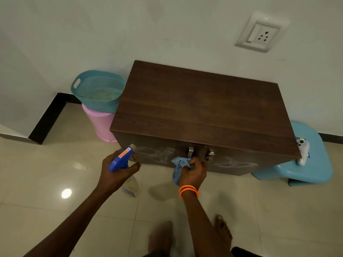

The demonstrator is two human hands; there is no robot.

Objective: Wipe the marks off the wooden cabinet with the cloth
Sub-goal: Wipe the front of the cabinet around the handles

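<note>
The wooden cabinet (pixel 200 112) stands on the tiled floor (pixel 55 210) against the white wall (pixel 130 25), its dark brown top facing you and its front panel streaked with whitish marks (pixel 157 152) on the left of the 2 metal handles (pixel 191 151) and again on the right. Your right hand (pixel 193 172) is clenched around the blue cloth (pixel 179 167), bunched in your fist and pressed to the cabinet front just below the left handle; an orange beaded band (pixel 187 191) circles that wrist. Your left hand (pixel 117 169) grips a spray bottle (pixel 121 159) by its blue trigger head, nozzle aimed at the marked left part of the front, with the clear body hanging below your palm. Just left of the cabinet, a teal perforated basket (pixel 96 89) sits on top of a pink bin (pixel 101 125). On the right, a light blue plastic stool (pixel 306 164) stands beside the cabinet, carrying a small white object (pixel 302 151) that I cannot identify. A white socket plate (pixel 259 33) is fixed to the wall above the cabinet. Your bare feet (pixel 222 230) show at the bottom edge.
</note>
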